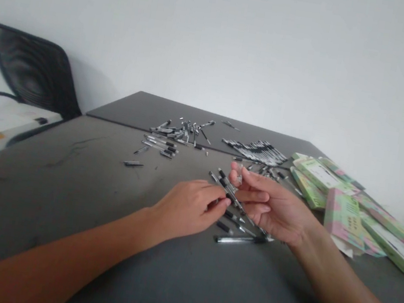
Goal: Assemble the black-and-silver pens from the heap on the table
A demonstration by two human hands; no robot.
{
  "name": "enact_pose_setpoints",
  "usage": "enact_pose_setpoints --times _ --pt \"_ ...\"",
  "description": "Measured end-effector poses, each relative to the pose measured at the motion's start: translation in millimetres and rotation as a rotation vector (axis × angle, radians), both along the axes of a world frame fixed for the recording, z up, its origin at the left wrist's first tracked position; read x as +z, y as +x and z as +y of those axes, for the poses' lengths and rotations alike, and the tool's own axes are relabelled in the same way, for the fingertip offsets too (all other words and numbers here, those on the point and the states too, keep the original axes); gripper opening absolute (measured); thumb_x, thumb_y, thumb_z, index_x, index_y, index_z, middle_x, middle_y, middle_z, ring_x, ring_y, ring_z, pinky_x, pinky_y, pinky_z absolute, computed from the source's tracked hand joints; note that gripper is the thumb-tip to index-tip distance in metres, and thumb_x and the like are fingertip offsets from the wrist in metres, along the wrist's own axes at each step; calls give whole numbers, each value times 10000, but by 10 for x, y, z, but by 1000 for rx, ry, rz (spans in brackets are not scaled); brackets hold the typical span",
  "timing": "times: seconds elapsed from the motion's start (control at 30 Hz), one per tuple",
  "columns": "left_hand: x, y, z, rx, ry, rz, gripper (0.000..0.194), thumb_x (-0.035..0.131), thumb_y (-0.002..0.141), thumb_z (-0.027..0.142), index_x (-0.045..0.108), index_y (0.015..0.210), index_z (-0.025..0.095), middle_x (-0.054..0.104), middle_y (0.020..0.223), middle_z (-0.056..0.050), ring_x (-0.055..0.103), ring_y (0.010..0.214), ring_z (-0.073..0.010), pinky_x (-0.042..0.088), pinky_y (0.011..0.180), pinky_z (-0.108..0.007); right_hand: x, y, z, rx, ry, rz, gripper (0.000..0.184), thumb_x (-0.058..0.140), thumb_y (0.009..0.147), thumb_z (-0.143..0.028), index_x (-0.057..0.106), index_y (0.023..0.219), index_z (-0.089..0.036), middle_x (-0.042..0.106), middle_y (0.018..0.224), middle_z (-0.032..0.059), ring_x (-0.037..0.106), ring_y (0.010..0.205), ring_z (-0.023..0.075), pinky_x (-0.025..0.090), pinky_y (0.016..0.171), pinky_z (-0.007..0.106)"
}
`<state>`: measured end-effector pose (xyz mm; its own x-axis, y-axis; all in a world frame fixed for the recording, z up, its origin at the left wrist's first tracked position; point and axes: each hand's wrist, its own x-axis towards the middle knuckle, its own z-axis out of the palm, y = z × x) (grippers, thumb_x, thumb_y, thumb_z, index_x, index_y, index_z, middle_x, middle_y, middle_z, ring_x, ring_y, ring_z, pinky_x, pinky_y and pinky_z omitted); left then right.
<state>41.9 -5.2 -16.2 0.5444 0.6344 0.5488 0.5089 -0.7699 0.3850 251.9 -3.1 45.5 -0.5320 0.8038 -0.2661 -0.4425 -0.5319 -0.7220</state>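
At the middle of the table, my left hand has its fingers curled and pinched on a clear pen with a black grip. Beside it, my right hand is turned partly palm up. Its thumb and fingertips close around a small clear piece, too blurred to name surely. Under and between both hands lie several more pens, partly hidden by the fingers. A longer clear pen with a dark end rests on the table just in front of the hands.
Loose pen parts are heaped at the back centre. A row of thin pen pieces lies farther right. Green and pink pen boxes overlap on the right of the dark table. A black mesh chair stands left, a white wall behind.
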Motion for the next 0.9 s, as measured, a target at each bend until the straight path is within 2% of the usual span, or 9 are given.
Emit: enact_pose_setpoints --times 0.17,0.33,0.57,0.73,0.9 --pt "-34 -4 28 7 17 13 226 584 1026 209 670 819 176 689 747 -21 637 701 -177 446 681 -309 51 7 -115 121 -136 160 141 724 1002 -135 733 1143 -138 823 1049 31 541 471 -37 361 372 43" --pt "-66 -16 62 18 13 16 168 600 1015 199 707 886 178 716 774 -25 677 723 -178 473 695 -293 25 -24 -202 129 -242 200 139 604 1083 -154 705 1166 -106 829 1032 73 563 444 -21 388 368 66" --pt "-77 -4 64 40 21 45 263 547 1059 271 732 900 176 756 794 -43 696 698 -185 464 640 -289 -16 -59 -228 173 -209 221 150 567 1101 -157 695 1136 -88 818 1028 85 523 434 -28 401 384 64" --pt "-70 -21 55 10 11 41 226 551 1035 228 736 912 186 755 792 -31 705 722 -183 477 660 -281 13 -87 -218 177 -199 204 204 481 1133 -157 673 1110 -90 813 1029 94 470 418 -25 361 361 64" --pt "-64 -37 60 0 22 26 245 554 1027 233 691 828 191 707 753 -15 655 681 -163 453 661 -282 64 -55 -133 164 -219 200 274 401 1166 -200 653 1104 -111 776 885 21 450 404 -12 304 328 77"
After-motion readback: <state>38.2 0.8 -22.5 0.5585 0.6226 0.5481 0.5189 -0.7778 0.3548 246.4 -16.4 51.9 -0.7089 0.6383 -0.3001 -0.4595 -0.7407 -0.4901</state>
